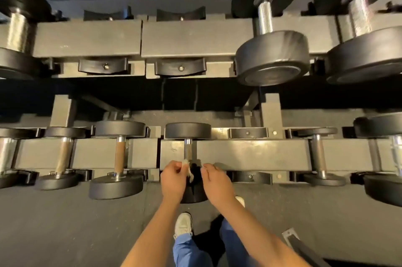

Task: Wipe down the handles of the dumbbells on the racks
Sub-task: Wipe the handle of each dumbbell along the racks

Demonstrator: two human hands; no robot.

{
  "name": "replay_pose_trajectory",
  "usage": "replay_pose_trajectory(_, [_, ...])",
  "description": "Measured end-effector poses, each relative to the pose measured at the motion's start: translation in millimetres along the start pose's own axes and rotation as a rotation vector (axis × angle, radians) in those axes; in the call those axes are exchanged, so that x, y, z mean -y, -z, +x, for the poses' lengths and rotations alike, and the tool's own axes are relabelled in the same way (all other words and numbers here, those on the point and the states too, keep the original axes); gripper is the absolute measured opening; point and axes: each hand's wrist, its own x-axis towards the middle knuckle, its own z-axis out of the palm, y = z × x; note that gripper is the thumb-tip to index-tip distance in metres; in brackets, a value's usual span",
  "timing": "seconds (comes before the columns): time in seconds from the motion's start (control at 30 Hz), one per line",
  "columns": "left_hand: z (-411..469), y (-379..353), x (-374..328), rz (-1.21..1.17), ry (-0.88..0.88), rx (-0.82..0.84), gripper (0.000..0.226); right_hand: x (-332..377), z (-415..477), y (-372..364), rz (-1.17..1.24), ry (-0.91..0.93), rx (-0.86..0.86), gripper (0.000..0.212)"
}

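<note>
Fingers of the left hand are curled, pinching a small white wipe at the near end of a chrome handle. The wipe hangs just beside the end of the handle; whether it touches the metal cannot be told. The handle belongs to a small dumbbell that lies across the lower tier of a dark metal rack, at the middle of the view. Its far head sits behind the rail, and its near head is partly hidden by the hands. The right hand is just on the other side of the handle, knuckles up and fingers bent. A pale scrap shows at its fingertips, but I cannot tell whether it grips the wipe or anything at all. To the left on the same tier lies a neighbouring dumbbell with a brownish handle. On the upper tier, two black cradles stand side by side, and a large dumbbell rests to their right. Below the forearms are a pale shoe and blue trousers on the dark floor.
</note>
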Motion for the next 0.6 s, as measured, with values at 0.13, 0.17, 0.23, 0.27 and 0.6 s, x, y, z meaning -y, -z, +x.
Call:
replay_pose_trajectory(0.13, [12, -6, 26, -0.015, -0.072, 0.014, 0.011, 5, 6, -59, 0.126, -0.152, -0.068, 0.054])
replay_pose_trajectory(0.17, [14, -8, 32, -0.031, -0.08, 0.011, 0.011, 6, 7, -73, 0.099, -0.157, -0.101, 0.068])
replay_pose_trajectory(0.23, [23, -7, 39, -0.113, -0.066, 0.005, 0.01, 5, 12, -92, 0.034, -0.168, -0.203, 0.075])
replay_pose_trajectory(0.27, [30, -6, 39, -0.15, -0.058, 0.011, 0.011, 4, 16, -97, 0.011, -0.173, -0.26, 0.066])
replay_pose_trajectory(0.6, [95, -15, 14, -0.164, -0.287, 0.1, 0.008, -12, 23, -118, 0.143, -0.141, -0.509, 0.039])
